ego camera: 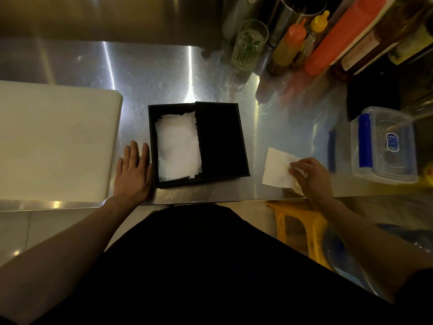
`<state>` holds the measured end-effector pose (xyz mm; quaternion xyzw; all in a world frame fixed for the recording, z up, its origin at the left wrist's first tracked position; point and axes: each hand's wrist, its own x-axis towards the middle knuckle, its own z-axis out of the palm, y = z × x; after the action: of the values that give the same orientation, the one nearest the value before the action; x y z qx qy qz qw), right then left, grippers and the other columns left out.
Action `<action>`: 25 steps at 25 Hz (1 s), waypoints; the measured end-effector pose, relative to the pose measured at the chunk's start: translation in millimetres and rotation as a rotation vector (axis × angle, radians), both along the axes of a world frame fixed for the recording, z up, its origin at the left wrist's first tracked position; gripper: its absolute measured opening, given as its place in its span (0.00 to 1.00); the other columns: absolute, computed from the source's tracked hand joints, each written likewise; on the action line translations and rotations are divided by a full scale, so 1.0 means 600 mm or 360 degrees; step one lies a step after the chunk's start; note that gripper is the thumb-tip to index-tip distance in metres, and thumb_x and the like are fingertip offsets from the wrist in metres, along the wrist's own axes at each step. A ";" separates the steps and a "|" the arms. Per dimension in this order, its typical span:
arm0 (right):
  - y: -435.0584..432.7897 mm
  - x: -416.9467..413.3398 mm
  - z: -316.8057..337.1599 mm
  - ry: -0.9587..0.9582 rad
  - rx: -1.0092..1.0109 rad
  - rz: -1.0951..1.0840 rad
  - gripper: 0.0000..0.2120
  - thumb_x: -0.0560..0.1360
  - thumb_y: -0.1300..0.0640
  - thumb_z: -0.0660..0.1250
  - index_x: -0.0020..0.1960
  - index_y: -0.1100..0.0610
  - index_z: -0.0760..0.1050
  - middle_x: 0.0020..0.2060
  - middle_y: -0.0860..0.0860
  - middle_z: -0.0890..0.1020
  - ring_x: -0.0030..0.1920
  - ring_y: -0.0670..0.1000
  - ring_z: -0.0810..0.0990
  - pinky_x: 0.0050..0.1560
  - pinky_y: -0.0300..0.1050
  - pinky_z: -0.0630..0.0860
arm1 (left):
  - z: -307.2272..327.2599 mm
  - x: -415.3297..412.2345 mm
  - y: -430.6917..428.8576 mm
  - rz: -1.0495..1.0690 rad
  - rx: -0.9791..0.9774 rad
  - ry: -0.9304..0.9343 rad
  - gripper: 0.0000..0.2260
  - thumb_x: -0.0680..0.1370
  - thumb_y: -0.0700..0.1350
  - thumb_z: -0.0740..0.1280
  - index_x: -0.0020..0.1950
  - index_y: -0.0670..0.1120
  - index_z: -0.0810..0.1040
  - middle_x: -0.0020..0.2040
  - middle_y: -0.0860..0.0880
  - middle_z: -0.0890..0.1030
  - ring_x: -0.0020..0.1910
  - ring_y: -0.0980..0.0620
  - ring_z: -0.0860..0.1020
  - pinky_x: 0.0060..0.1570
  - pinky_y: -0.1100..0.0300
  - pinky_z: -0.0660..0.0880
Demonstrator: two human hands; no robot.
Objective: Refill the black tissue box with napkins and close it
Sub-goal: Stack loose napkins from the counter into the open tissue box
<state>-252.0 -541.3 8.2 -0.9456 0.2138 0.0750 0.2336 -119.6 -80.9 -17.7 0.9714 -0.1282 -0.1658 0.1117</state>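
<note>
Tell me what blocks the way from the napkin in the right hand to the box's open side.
Nothing visible does. The right hand holds the napkin right of the black tissue box; its lid covers only the right half, so the napkin must pass over it to the open left side.

a commercial kitchen is showing: a steel desk (145, 73) is carrying squeeze sauce bottles (290, 43), a white cutting board (54, 141) and a food container (386, 146).
</note>
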 end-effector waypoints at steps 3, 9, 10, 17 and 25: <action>0.016 0.004 -0.002 -0.0057 0.0028 -0.0028 0.12 0.77 0.56 0.68 0.56 0.62 0.81 0.53 0.58 0.79 0.50 0.57 0.78 0.53 0.49 0.75 | -0.001 -0.005 0.005 0.0014 -0.0013 0.0004 0.30 0.79 0.57 0.40 0.80 0.47 0.47 0.80 0.40 0.46 0.78 0.40 0.46 0.74 0.41 0.50; 0.054 0.009 -0.002 -0.0150 0.0138 -0.0159 0.11 0.77 0.57 0.67 0.54 0.63 0.81 0.50 0.59 0.82 0.48 0.58 0.80 0.53 0.49 0.77 | 0.003 -0.017 0.014 0.0041 -0.0027 0.0016 0.29 0.79 0.59 0.39 0.80 0.51 0.45 0.80 0.43 0.44 0.79 0.44 0.43 0.75 0.44 0.48; 0.062 0.011 -0.001 -0.0167 0.0167 -0.0210 0.11 0.77 0.57 0.68 0.55 0.63 0.81 0.50 0.59 0.82 0.48 0.56 0.80 0.53 0.48 0.76 | 0.002 -0.019 0.014 0.0053 -0.0027 0.0021 0.29 0.79 0.59 0.39 0.80 0.52 0.44 0.80 0.44 0.44 0.79 0.44 0.43 0.75 0.44 0.48; 0.111 0.043 0.042 -0.0535 0.0243 -0.0434 0.10 0.77 0.56 0.68 0.54 0.60 0.81 0.48 0.55 0.82 0.45 0.48 0.78 0.49 0.44 0.78 | -0.013 -0.029 0.014 0.0152 0.0002 -0.0016 0.27 0.80 0.60 0.40 0.79 0.57 0.43 0.80 0.47 0.43 0.79 0.45 0.43 0.74 0.43 0.47; 0.183 0.096 0.118 -0.0795 0.0364 -0.0403 0.09 0.77 0.54 0.68 0.54 0.57 0.81 0.47 0.47 0.79 0.43 0.37 0.77 0.44 0.30 0.75 | -0.022 -0.033 0.026 0.0125 -0.0003 -0.0067 0.27 0.80 0.62 0.42 0.79 0.58 0.43 0.80 0.45 0.43 0.78 0.42 0.42 0.74 0.43 0.46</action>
<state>-194.5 -431.7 78.9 -0.8682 0.2560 -0.1658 0.3914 -139.4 -65.5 -30.9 0.9788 -0.0925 -0.1409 0.1163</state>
